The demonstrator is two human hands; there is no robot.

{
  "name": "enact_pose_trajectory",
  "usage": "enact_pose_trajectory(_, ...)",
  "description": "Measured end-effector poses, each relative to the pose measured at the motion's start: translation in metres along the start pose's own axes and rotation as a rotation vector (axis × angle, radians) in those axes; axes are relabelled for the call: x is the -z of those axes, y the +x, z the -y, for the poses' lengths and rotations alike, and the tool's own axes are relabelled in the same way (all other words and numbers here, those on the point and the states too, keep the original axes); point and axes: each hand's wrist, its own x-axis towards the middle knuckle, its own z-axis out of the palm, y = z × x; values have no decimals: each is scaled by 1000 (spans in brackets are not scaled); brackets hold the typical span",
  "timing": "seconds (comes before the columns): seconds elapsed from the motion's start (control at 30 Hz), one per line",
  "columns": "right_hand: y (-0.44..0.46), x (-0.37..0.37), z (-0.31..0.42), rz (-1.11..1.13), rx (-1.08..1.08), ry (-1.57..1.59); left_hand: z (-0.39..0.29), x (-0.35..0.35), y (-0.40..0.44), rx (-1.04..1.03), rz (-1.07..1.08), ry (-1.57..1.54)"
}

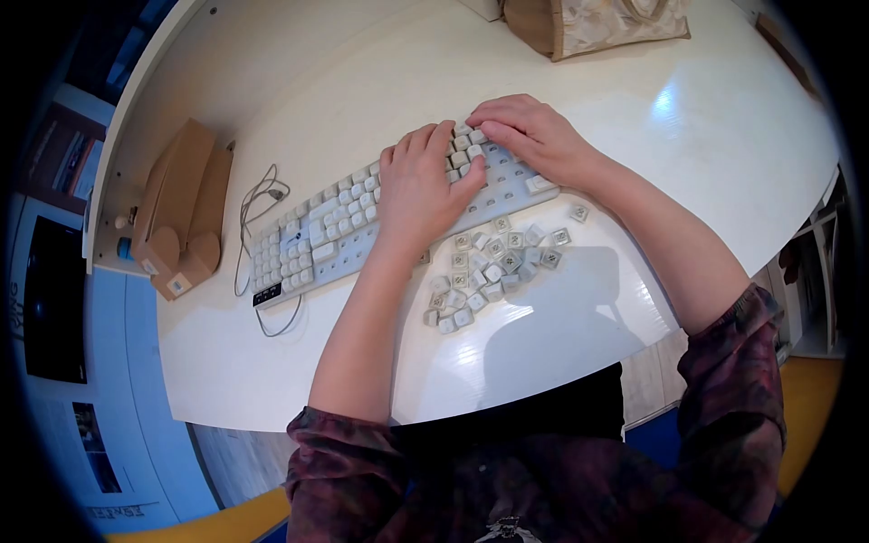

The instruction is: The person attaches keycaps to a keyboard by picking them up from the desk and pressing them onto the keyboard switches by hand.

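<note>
A white full-size keyboard (348, 217) lies slantwise on the desk, its front part stripped of keycaps on the right. My left hand (418, 185) rests across it, fingers reaching to the far edge and thumb on the near side, holding it. At its far right end, my right hand (539, 140) has thumb and fingertips closed around the keycap area; the exact keycap between them is partly hidden. Several loose keycaps (493, 271) are heaped in front of the keyboard, some upside down. One keycap (578, 213) sits apart to the right.
A grey cable (244, 231) loops by the keyboard's left end. Behind it, a folded brown cardboard box (186, 204) stands against the desk's side panel. A beige patterned bag (620, 27) is at the back. The white desk (272, 371) has a curved front edge.
</note>
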Motion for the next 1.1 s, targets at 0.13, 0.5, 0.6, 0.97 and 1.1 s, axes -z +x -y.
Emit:
enact_pose_trajectory(0.13,0,0,0,-4,14,-6,1,-7,2,-28,-51,-40)
enact_pose_trajectory(0.5,3,-2,-3,-19,63,19,1,-10,7,-62,-23,-69)
enact_pose_trajectory(0.6,3,-2,-3,-18,52,16,0,-6,7,-72,-5,-85)
enact_pose_trajectory(0.97,1,1,0,43,-1,15,11,26,6,-97,195,-201)
enact_pose_trajectory(1.1,1,0,-1,3,21,4,14,21,6,-177,167,-153)
